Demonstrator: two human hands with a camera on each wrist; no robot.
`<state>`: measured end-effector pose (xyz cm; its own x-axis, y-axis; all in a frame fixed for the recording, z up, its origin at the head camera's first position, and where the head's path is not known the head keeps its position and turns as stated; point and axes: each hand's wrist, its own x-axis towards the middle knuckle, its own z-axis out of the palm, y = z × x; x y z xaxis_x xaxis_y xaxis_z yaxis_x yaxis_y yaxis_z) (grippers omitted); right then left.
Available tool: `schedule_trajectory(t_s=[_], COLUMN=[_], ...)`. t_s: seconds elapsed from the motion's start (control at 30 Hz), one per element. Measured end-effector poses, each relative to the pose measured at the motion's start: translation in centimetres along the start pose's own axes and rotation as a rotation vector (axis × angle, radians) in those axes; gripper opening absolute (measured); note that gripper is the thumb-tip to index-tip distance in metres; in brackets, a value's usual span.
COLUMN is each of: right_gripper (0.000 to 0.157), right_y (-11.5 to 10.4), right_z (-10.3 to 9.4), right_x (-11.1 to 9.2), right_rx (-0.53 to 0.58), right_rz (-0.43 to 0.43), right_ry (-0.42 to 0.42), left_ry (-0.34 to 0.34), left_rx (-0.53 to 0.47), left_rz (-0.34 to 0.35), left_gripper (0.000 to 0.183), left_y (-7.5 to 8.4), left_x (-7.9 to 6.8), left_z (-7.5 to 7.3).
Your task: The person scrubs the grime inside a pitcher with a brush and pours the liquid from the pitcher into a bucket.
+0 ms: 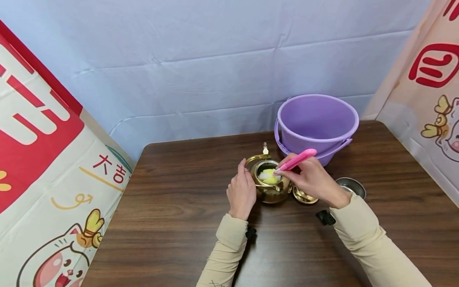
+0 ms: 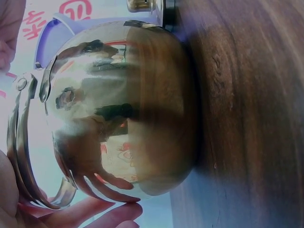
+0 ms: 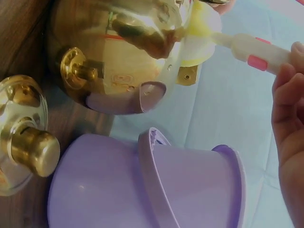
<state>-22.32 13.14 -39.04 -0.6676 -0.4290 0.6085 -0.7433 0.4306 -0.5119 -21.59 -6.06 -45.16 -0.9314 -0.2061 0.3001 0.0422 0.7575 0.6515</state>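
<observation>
Just beside the right hand point(image 1: 309, 180), which pinches a pink-handled scrubber point(image 1: 298, 159), a gold kettle point(image 1: 271, 196) meets the left hand point(image 1: 242, 193)'s fairly straight fingers, presumably for steadiness.

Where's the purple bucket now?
In the head view, the purple bucket stands at the back right of the table, just beyond the right hand and gold kettle.

My long beige cloth left sleeve point(image 1: 223, 252): broad cuff, thin dark lines lower down, perhaps a marking.
My long beige cloth right sleeve point(image 1: 374, 244): broad cuff, soft creases.
My wrists: small blocky black left device point(image 1: 251, 233), similar blocky black right device point(image 1: 325, 217).
</observation>
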Motion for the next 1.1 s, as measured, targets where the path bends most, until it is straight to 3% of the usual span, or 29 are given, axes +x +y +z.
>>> schedule_trajectory(t_s=[0.27, 0.67, 1.1], right_gripper=[0.02, 0.019, 0.029], right_y=[-0.2, -0.1, -0.5], right_z=[-0.6, -0.7, 0.3], right_x=[0.1, 0.5, 0.1], right_rx=[-0.054, -0.159, -0.147], right_rz=[-0.016, -0.059, -0.138], right_ry=[-0.018, 0.055, 0.121], left_ry=[-0.004, -0.012, -0.053], left_rx=[0.001, 0.027, 0.026], left_rz=[0.002, 0.036, 0.089], left_gripper=[0.039, 0.04, 0.04], left_y=[0.0, 0.0, -0.1], left_x=[0.0, 0.0, 0.2], left_z=[0.0, -0.3, -0.5])
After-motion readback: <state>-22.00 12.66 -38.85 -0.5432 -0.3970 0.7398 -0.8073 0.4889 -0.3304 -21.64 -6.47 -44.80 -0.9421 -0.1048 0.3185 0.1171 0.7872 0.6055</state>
